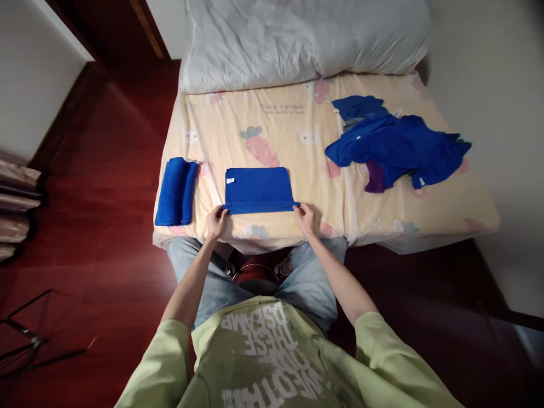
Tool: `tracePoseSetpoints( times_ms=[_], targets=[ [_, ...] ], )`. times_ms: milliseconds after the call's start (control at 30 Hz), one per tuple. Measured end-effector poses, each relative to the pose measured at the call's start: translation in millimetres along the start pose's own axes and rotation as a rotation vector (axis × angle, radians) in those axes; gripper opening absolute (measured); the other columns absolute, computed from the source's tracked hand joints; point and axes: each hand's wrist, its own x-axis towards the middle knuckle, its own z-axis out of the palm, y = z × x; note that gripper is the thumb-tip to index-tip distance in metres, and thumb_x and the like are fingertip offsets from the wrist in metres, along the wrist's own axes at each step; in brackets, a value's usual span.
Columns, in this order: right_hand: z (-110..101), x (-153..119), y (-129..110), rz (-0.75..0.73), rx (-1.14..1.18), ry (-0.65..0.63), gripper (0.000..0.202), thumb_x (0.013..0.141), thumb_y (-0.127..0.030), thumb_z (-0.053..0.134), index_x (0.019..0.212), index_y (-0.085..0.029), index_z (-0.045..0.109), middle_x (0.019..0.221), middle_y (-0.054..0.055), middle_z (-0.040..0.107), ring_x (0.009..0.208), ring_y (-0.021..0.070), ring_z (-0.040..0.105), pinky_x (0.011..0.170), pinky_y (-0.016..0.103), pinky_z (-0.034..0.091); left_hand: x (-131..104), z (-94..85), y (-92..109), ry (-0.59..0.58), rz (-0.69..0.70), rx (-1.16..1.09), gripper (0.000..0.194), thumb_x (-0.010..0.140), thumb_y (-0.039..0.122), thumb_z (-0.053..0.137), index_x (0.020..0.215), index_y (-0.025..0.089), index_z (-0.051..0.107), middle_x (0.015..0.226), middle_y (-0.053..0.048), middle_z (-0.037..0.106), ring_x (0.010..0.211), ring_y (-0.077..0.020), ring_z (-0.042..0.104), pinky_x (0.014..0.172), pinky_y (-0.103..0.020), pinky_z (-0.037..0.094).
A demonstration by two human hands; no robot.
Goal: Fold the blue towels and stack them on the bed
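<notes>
**Pinching both near corners of a half-folded cloth**

Holding the blue cloth (257, 189) at the near edge of the bed (425, 218), the left hand (216, 222) pinches its near-left corner and the right hand (304, 218) pinches its near-right corner, fingers closed on the fabric at both ends. The cloth lies flat on the patterned sheet, between a roll (176, 191) of blue cloth to its left and a loose pile (395, 147) of blue fabric well apart to its right, with a grey pillow (297, 39) at the far end.

Its long axis runs left to right, parallel to the bed's near edge. A narrow folded band shows along the near side, and the small white tag (230, 181) sits at the far-left corner, so the finished edge faces the person.

The likely trouble is unevenness: if one hand moves ahead of the other, the band would skew and the sides would stop lining up. The cloth sits close to the mattress edge, so a pull toward the body could drag it off. A loose pinch might let one layer slip and open the fold.
</notes>
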Motion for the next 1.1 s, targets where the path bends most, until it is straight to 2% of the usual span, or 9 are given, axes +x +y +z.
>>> tracePoseSetpoints(
  times_ms=[100, 200, 367, 533, 900, 1100],
  targets=[
    [2, 6, -8, -0.003, 0.002, 0.007, 0.044, 0.096, -0.06, 0.049, 0.089, -0.019, 0.063, 0.075, 0.004, 0.064, 0.07, 0.0184, 0.057, 0.068, 0.03, 0.052, 6, 4.6, 3, 0.038, -0.025, -0.013, 0.041, 0.097, 0.052, 0.05, 0.104, 0.016, 0.069, 0.098, -0.01, 0.076, 0.09, -0.0237, 0.07, 0.083, -0.034, 0.055],
    [3, 12, -12, -0.018, 0.005, -0.001, 0.044, 0.098, -0.061, 0.045, 0.091, -0.02, 0.06, 0.075, 0.004, 0.061, 0.068, 0.0182, 0.056, 0.068, 0.031, 0.051, 12, 7.4, 6, 0.052, -0.046, -0.015, 0.041, 0.098, 0.053, 0.049, 0.102, 0.017, 0.069, 0.098, -0.011, 0.075, 0.088, -0.0236, 0.069, 0.081, -0.033, 0.055],
    [4, 23, -6, -0.068, -0.02, -0.065, 0.046, 0.097, -0.063, 0.044, 0.089, -0.021, 0.06, 0.078, 0.005, 0.064, 0.07, 0.0191, 0.058, 0.071, 0.033, 0.052, 14, 6.9, 5, 0.029, -0.035, 0.103, 0.039, 0.098, 0.051, 0.048, 0.091, 0.018, 0.068, 0.087, -0.011, 0.073, 0.077, -0.0236, 0.067, 0.075, -0.033, 0.052],
    [7, 29, 1, -0.029, -0.041, -0.084, 0.049, 0.094, -0.065, 0.048, 0.09, -0.02, 0.064, 0.077, 0.007, 0.069, 0.067, 0.0202, 0.062, 0.068, 0.033, 0.052, 15, 5.9, 1, 0.035, -0.025, 0.183, 0.038, 0.096, 0.049, 0.049, 0.083, 0.019, 0.068, 0.075, -0.009, 0.071, 0.069, -0.0233, 0.065, 0.068, -0.032, 0.049],
    [8, 29, 1, -0.005, -0.164, -0.004, 0.044, 0.091, -0.06, 0.056, 0.086, -0.018, 0.07, 0.081, 0.014, 0.075, 0.07, 0.0249, 0.069, 0.071, 0.035, 0.054, 14, 6.7, -4, 0.036, -0.021, 0.196, 0.03, 0.093, 0.046, 0.053, 0.084, 0.02, 0.067, 0.076, -0.01, 0.073, 0.071, -0.0246, 0.067, 0.069, -0.033, 0.049],
    [8, 26, -3, -0.015, -0.219, 0.006, 0.04, 0.092, -0.054, 0.055, 0.086, -0.019, 0.071, 0.078, 0.011, 0.075, 0.067, 0.0225, 0.067, 0.069, 0.032, 0.052, 13, 10.2, -6, 0.045, -0.023, 0.202, 0.025, 0.094, 0.044, 0.055, 0.09, 0.022, 0.066, 0.08, -0.009, 0.072, 0.073, -0.0247, 0.067, 0.072, -0.035, 0.051]
  ],
)
